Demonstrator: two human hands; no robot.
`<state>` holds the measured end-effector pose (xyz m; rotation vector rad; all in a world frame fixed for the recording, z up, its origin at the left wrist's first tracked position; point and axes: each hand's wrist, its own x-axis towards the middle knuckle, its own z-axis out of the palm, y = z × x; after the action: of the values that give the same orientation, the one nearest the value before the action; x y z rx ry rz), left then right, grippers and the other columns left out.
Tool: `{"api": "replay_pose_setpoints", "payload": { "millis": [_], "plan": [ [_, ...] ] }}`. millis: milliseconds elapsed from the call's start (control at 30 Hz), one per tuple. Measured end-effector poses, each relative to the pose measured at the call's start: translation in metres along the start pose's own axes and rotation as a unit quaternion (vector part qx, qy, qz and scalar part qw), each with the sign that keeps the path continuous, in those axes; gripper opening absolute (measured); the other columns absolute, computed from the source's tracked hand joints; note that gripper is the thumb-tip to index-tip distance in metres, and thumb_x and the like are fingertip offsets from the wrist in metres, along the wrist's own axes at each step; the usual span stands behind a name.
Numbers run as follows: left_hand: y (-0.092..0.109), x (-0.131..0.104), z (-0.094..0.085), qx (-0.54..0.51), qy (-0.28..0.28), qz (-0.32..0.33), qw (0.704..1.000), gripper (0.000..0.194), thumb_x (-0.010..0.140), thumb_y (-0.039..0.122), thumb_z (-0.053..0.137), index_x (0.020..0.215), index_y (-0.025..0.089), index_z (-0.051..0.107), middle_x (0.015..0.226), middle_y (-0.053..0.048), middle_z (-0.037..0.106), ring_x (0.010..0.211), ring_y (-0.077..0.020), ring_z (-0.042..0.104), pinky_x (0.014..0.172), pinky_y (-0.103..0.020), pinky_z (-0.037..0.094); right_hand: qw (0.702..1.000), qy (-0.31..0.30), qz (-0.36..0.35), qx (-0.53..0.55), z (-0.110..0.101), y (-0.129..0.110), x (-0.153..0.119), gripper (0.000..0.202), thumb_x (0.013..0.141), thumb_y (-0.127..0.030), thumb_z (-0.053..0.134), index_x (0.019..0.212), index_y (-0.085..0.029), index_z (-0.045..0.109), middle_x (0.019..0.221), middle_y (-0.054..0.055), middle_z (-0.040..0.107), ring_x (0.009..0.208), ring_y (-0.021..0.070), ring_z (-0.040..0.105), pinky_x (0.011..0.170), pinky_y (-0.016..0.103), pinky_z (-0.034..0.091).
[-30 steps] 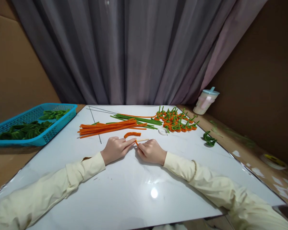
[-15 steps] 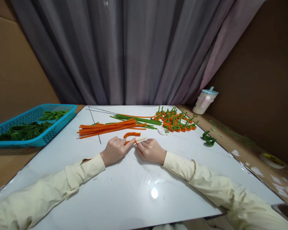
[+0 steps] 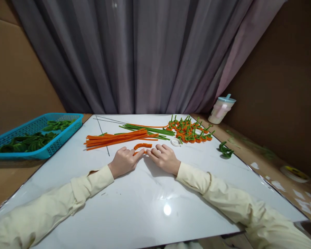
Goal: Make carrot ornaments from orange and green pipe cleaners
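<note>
My left hand [image 3: 123, 161] is closed on one end of a short orange pipe cleaner [image 3: 140, 151], its index finger stretched along it. At the other end, the thumb and index finger of my right hand [image 3: 165, 159] pinch the same piece, with the other fingers lifted. Most of this piece is hidden by my fingers. Just beyond it lies a thick, bent orange pipe-cleaner strip [image 3: 143, 146]. Farther back is a bundle of long orange pipe cleaners [image 3: 116, 137], beside green pipe cleaners [image 3: 147, 129].
Orange pieces with green stems [image 3: 188, 131] cluster at the back right, near a white tape roll [image 3: 176, 142]. Green curled leaves [image 3: 225, 150] lie at the right edge. A blue basket [image 3: 48, 151] of green pieces stands left; a lidded cup [image 3: 221, 110] stands right.
My right hand's fingers have risen and spread a little, and its fingertips now meet the orange piece. The thin pale stick by the right hand is no longer visible. My left hand has hardly moved.
</note>
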<state>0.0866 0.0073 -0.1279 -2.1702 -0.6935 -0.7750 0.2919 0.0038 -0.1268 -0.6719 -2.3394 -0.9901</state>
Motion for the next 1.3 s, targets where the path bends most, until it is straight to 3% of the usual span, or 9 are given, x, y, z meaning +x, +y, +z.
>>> {"api": "replay_pose_setpoints", "payload": {
  "millis": [133,267,367,533,833,1000,1200,1300],
  "plan": [
    [0.001,0.002,-0.005,-0.031,-0.001,0.012,0.999,0.017,0.083,0.027,0.052,0.084,0.022,0.069,0.046,0.0,0.052,0.039,-0.0109,0.042,0.049,-0.028,0.024,0.999,0.037,0.027,0.026,-0.001,0.004,0.0,0.021,0.089,-0.013,0.046,0.104,-0.018,0.06,0.087,0.005,0.065,0.081,0.0188,0.047,0.063,0.032,0.029],
    [0.002,0.003,-0.009,-0.064,0.006,0.028,0.998,0.021,0.08,0.038,0.055,0.084,0.023,0.068,0.046,0.002,0.052,0.04,-0.0112,0.041,0.049,-0.028,0.025,0.996,0.025,0.07,0.053,0.0,0.004,0.001,0.021,0.09,-0.02,0.048,0.106,-0.021,0.062,0.101,0.002,0.067,0.086,0.02,0.047,0.071,0.034,0.03],
    [0.001,0.002,-0.009,-0.075,0.026,0.034,0.996,0.028,0.079,0.047,0.055,0.08,0.023,0.068,0.043,0.003,0.05,0.039,-0.0104,0.039,0.048,-0.027,0.024,0.991,0.004,0.094,0.092,0.002,0.003,0.001,0.023,0.09,-0.027,0.048,0.108,-0.022,0.062,0.103,0.001,0.068,0.083,0.019,0.048,0.073,0.034,0.031],
    [-0.001,0.002,-0.009,-0.09,0.047,0.037,0.994,0.025,0.081,0.04,0.057,0.068,0.02,0.064,0.04,0.004,0.046,0.039,-0.0085,0.037,0.048,-0.027,0.023,0.971,-0.005,0.122,0.205,0.01,0.003,-0.001,0.022,0.09,-0.028,0.05,0.107,-0.023,0.063,0.099,0.001,0.069,0.085,0.0166,0.052,0.075,0.034,0.032],
    [-0.004,0.001,-0.008,-0.183,0.069,0.033,0.98,0.022,0.082,0.036,0.056,0.073,0.017,0.062,0.049,0.004,0.057,0.043,-0.007,0.047,0.05,-0.024,0.031,0.873,-0.066,0.17,0.453,0.016,0.007,0.0,0.027,0.089,-0.036,0.047,0.1,-0.023,0.068,0.087,0.003,0.07,0.09,0.0154,0.059,0.082,0.032,0.038],
    [-0.005,-0.002,-0.005,-0.222,0.06,0.001,0.973,0.018,0.085,0.032,0.053,0.081,0.017,0.063,0.054,0.002,0.062,0.045,-0.0072,0.051,0.052,-0.023,0.033,0.8,-0.048,0.196,0.566,0.017,0.008,0.0,0.037,0.086,-0.047,0.047,0.099,-0.02,0.069,0.093,0.008,0.068,0.09,0.0168,0.061,0.081,0.031,0.044],
    [-0.006,-0.006,-0.001,-0.136,0.063,0.008,0.989,0.025,0.088,0.022,0.048,0.109,0.023,0.06,0.045,0.005,0.047,0.042,-0.0087,0.039,0.05,-0.025,0.026,0.707,-0.069,0.255,0.656,0.013,0.004,0.004,0.032,0.081,-0.044,0.057,0.092,-0.017,0.07,0.094,0.009,0.067,0.086,0.0176,0.062,0.078,0.031,0.048],
    [-0.006,-0.007,-0.002,-0.108,0.062,0.017,0.992,0.029,0.089,0.02,0.043,0.111,0.026,0.061,0.045,0.004,0.043,0.043,-0.0094,0.037,0.05,-0.026,0.024,0.718,-0.079,0.262,0.64,0.01,0.0,0.007,0.03,0.082,-0.041,0.055,0.085,-0.016,0.071,0.091,0.007,0.067,0.081,0.0159,0.062,0.075,0.029,0.049]
  ]
}}
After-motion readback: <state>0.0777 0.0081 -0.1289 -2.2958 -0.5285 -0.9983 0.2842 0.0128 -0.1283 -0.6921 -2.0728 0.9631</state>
